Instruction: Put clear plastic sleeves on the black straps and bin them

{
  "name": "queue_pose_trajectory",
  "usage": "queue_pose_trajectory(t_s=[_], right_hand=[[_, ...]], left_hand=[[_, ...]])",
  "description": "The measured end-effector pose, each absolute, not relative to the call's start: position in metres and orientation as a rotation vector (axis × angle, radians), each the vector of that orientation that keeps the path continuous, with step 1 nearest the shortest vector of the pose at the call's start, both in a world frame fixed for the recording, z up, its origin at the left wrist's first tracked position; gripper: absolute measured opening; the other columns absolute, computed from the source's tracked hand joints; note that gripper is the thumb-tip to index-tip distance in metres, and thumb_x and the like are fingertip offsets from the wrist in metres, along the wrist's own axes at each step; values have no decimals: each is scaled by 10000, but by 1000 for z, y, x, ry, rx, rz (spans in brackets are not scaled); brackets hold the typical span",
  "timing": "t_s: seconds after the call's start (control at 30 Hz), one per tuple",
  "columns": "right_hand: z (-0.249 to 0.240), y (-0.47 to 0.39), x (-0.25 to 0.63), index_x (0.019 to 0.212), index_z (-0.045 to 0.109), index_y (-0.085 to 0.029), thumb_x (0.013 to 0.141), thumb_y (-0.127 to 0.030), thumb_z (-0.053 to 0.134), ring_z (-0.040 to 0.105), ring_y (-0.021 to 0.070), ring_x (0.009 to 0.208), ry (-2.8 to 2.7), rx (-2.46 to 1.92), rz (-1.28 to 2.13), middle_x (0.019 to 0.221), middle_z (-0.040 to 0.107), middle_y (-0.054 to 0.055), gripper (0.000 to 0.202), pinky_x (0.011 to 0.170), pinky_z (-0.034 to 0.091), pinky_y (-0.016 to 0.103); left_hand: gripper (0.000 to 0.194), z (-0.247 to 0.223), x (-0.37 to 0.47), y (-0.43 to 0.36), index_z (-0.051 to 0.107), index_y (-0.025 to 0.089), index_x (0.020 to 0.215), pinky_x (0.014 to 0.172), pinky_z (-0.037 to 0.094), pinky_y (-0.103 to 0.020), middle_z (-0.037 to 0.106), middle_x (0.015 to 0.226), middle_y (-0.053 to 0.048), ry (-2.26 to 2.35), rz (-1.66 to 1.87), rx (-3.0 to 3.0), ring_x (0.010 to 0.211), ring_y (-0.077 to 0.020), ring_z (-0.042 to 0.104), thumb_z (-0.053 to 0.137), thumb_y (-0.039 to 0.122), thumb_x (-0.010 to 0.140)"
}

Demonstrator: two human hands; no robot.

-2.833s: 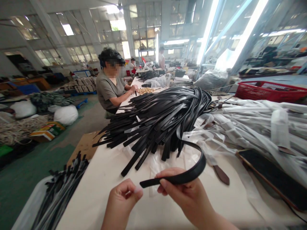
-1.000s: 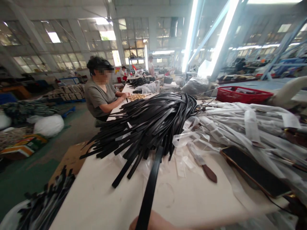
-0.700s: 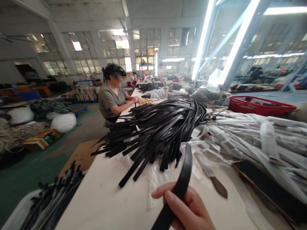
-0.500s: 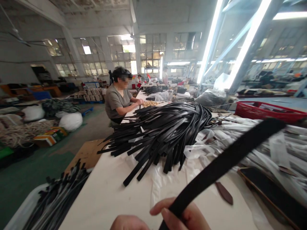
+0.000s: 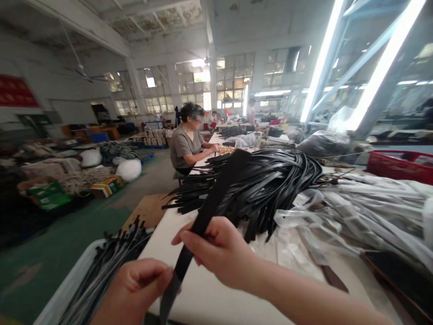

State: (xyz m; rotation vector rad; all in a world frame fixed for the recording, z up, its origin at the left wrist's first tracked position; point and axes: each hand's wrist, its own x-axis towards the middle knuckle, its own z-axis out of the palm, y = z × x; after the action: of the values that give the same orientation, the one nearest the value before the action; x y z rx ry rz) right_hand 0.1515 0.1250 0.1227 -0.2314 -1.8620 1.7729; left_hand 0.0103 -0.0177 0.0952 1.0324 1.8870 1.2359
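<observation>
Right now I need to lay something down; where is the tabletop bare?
The off-white tabletop looks bare below the right hand, beside the held flat black strap, with a smaller patch between the left hand and the heaped glossy black straps. Crowded: that heap and the white plastic-wrapped strips rightward.

Black strap (image 5: 214, 198), cream tabletop (image 5: 216, 295), red basket (image 5: 399, 168)

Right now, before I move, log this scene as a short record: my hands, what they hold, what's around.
Left hand: pinching the strap lower down
Right hand: gripping it higher up
Strap: black, tilted, upper end in front of the pile
Pile: black straps on the table
Right of pile: whitish strips
Bin: left of table, holding dark straps
Co-worker: farther off, at the table's left edge
</observation>
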Motion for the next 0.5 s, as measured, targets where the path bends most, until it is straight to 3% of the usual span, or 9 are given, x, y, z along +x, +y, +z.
queue_pose_trajectory(t_s=[0.17,0.3,0.4,0.5], right_hand=[[168,121,111,824,707,-85,910,-288,565,383,58,384,-2155,12,1857,488,499,-50,262,390,267,190],[192,127,101,758,689,-93,878,-365,601,357,54,425,-2038,65,1709,492,440,-63,310,406,250,189],[191,137,100,776,694,-97,867,-371,589,315,56,438,-1771,-114,1541,483,349,-81,307,423,215,197],[163,142,103,749,686,-107,866,-320,567,348,61,472,-1803,-122,1432,511,380,-68,271,454,253,199]], left_hand=[[292,147,-7,-34,791,176,702,646,484,-272,751,663,-42,1905,1523,964,653,-209,651,760,466,707],[307,171,-13,-35,796,146,737,641,475,-279,750,657,-51,2024,1483,1035,640,-206,640,761,449,703],[345,171,-12,-30,793,130,747,602,443,-275,746,658,-64,2089,1344,1113,620,-202,625,709,465,752],[345,159,-8,-19,783,128,710,573,420,-263,728,644,-64,2101,1294,1115,605,-190,599,694,458,754]])
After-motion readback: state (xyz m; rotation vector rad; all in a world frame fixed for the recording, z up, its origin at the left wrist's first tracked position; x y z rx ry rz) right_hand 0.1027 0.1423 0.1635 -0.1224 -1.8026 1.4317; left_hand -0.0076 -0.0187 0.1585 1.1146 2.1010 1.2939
